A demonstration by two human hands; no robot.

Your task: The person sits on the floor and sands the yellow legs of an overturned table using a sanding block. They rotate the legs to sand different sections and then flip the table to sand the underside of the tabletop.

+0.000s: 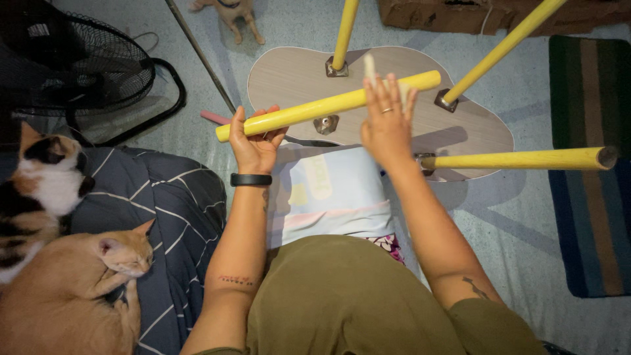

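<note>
Grey floor open beyond tabletop (289, 79) edge; left hand (255, 146) grips loose yellow leg (328, 105), right hand (386, 121) open-fingered on it.

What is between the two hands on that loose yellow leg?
Head view: only bare yellow leg spans between the left hand and right hand; the tabletop lies behind.

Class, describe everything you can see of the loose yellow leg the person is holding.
The yellow leg is a round, tapering rod, seemingly painted wood, lying almost level across the picture, its right end slightly higher. The left hand grips it near the left end; the right hand has its open fingers around the right part. It hangs unattached above the upturned grey tabletop.
</note>
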